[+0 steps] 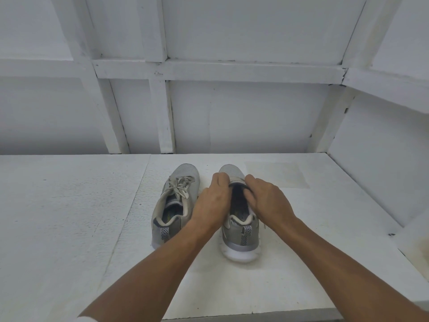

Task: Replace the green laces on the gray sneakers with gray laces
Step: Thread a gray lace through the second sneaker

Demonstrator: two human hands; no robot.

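Two gray sneakers stand side by side on the white table (69,217), heels toward me. The left sneaker (173,205) carries a pale gray lace (182,188) tied in a bow. Both my hands are on the right sneaker (240,228). My left hand (212,201) curls over its left side near the tongue. My right hand (267,198) curls over its right side, fingertips at the dark shoe opening. My hands cover the right sneaker's lacing, so what the fingers pinch is hidden. No green lace shows.
A white panelled wall (232,112) rises right behind the table. Another white wall (376,159) closes the right side. A seam (130,205) runs diagonally across the tabletop left of the shoes.
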